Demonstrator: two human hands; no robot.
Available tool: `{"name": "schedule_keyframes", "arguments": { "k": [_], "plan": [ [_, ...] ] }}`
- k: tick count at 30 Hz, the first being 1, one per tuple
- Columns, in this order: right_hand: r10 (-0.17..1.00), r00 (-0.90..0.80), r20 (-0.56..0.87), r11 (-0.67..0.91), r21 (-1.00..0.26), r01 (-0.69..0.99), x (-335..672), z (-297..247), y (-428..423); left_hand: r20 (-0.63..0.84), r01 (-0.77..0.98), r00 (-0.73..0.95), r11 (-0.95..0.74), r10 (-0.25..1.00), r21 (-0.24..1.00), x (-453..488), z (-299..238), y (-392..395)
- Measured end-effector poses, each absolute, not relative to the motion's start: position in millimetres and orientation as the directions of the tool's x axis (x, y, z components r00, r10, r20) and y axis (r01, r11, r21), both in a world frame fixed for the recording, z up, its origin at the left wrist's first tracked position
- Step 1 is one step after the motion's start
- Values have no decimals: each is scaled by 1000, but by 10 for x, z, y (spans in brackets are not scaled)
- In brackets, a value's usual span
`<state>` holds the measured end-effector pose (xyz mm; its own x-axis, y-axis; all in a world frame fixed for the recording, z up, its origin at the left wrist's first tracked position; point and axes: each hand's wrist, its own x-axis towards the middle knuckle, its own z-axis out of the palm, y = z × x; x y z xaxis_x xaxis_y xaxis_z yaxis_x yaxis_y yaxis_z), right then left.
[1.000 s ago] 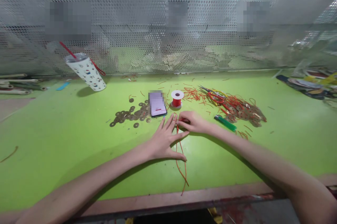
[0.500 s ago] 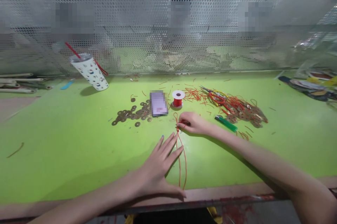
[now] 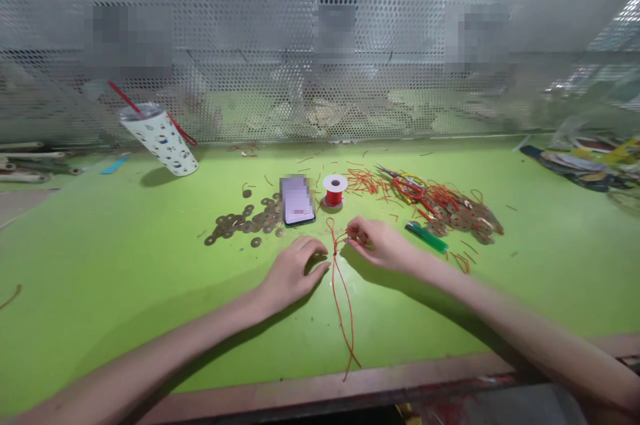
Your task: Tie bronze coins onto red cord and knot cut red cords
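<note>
A thin red cord (image 3: 351, 305) lies on the green tabletop, with a small loop at its top, a knot under it and two long tails crossing near the front edge. My right hand (image 3: 376, 242) has its fingers curled in a pinch just right of the knot, gripping a short length of the cord. On the other side, my left hand (image 3: 296, 270) rests with thumb and fingers apart, the tips close to the knot; I see nothing in it. Behind the loop stands a spool of red cord (image 3: 335, 196).
Left of the spool are a phone (image 3: 298, 201) and scattered holed coins (image 3: 235, 222). To the right lie a green lighter (image 3: 427, 237), scissors (image 3: 407, 186), cord scraps and knotted coins (image 3: 465, 215). A tumbler (image 3: 163, 142) with straw stands before the perforated metal screen (image 3: 250, 105).
My left hand has lifted off the cord tails and moved up beside the knot, its fingers less spread. My right hand has drawn slightly right, pulling a strand out from the knot.
</note>
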<state>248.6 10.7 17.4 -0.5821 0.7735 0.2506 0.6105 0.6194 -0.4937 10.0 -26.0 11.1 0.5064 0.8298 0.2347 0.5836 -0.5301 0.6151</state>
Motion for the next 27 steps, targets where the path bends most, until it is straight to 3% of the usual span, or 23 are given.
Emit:
{"name": "schedule_keyframes", "arguments": {
  "k": [11, 16, 18, 20, 22, 24, 27],
  "plan": [
    [736, -622, 268, 670, -424, 610, 2601, 388, -436, 186, 588, 507, -495, 841, 639, 213, 82, -120],
    [579, -733, 358, 811, -348, 470, 2467, 421, -450, 229, 531, 550, -548, 803, 646, 311, 101, -88],
    [497, -797, 344, 849, -383, 364, 2421, 440, -449, 240, 515, 557, -557, 795, 651, 338, 103, -70],
    [452, -828, 332, 831, -494, 255, 2411, 480, -426, 245, 504, 553, -554, 797, 662, 345, 106, -53],
    [514, -789, 338, 744, -633, 214, 2437, 521, -365, 256, 499, 546, -555, 798, 666, 330, 110, -48],
    [676, -672, 303, 622, -723, 299, 2475, 530, -273, 271, 498, 547, -568, 792, 655, 294, 110, -59],
    [809, -565, 161, 501, -691, 520, 2487, 444, -145, 285, 514, 556, -592, 781, 621, 224, 91, -101]
  ]
}}
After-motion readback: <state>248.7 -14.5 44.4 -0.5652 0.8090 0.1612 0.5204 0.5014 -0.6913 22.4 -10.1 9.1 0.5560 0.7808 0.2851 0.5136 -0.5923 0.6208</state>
